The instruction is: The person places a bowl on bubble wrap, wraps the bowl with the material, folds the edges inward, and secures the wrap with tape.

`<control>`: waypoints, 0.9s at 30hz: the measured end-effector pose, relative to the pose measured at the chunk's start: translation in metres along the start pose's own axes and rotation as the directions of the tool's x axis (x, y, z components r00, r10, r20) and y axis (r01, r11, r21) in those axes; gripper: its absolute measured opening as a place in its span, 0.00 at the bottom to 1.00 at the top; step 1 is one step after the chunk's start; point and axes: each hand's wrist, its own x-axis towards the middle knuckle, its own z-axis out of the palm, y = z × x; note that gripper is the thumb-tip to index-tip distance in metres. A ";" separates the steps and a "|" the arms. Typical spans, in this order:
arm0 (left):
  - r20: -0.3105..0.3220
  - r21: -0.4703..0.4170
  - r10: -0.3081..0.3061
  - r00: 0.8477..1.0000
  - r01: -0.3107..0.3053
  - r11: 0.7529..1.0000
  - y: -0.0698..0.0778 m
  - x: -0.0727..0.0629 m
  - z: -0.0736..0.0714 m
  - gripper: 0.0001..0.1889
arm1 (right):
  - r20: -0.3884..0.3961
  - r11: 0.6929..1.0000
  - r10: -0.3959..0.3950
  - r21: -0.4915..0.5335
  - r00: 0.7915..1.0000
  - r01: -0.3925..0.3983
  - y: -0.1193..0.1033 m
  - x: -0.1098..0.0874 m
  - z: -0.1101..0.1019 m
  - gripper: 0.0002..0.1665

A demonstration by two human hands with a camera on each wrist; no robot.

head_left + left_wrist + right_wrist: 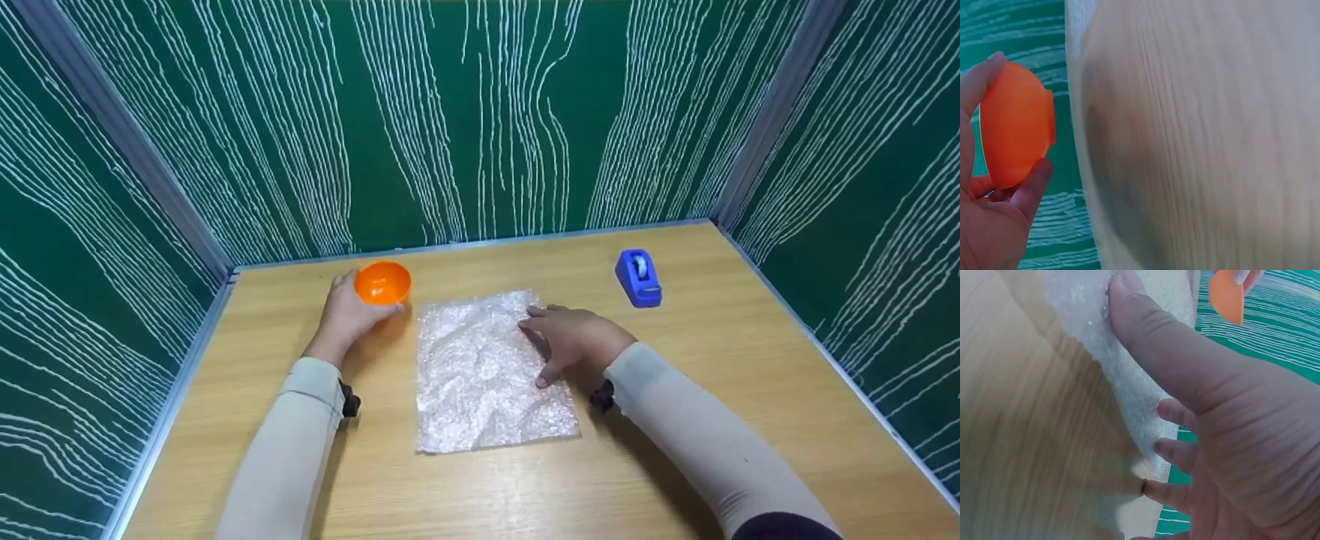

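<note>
I have the left hand (345,319) grasping the orange bowl (383,283) by its wall, thumb on the near side, other fingers round its left; the bowl looks held clear of the bench (750,360). The right hand (577,336) is relaxed, its fingers spread at the right edge of the bubble wrap (476,375), clenching nothing; I cannot tell how firmly each tip presses. The wrap lies just right of the left fingers, and the blue tape dispenser (639,279) stands beyond and right of the right fingers. I'd want a light, secure grip on that smooth-looking bowl, level, with no dragging across the sheet. I judge the wrap light enough to skid, so I'd steady its edge with flat right fingertips, leaving its middle uncovered.
</note>
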 end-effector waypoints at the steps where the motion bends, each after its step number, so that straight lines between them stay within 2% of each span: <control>1: 0.006 0.007 0.014 1.000 -0.014 1.000 0.003 -0.003 0.001 0.62 | 0.001 1.000 0.004 0.003 1.000 -0.004 0.000 0.000 0.000 0.71; 6: 0.053 0.011 0.076 0.996 -0.077 0.997 0.017 -0.020 0.011 0.60 | -0.005 1.000 -0.001 0.005 1.000 0.001 0.000 -0.002 0.000 0.71; 12: 0.132 -0.039 0.120 0.984 -0.116 0.993 0.034 -0.045 0.027 0.63 | -0.002 0.999 -0.028 -0.034 1.000 0.028 0.000 -0.003 -0.001 0.72; 17: 0.213 -0.069 0.174 0.961 -0.162 0.984 0.045 -0.060 0.047 0.62 | 0.010 0.998 -0.031 -0.056 0.999 0.031 -0.001 -0.001 -0.003 0.71; 22: 0.277 -0.013 0.227 0.934 -0.232 0.973 0.055 -0.069 0.068 0.63 | 0.020 0.999 -0.009 -0.038 1.000 0.010 -0.002 0.001 -0.004 0.70; 27: 0.331 -0.041 0.233 0.915 -0.233 0.972 0.061 -0.076 0.084 0.61 | 0.025 1.000 0.018 -0.019 1.000 -0.018 -0.002 0.002 -0.004 0.69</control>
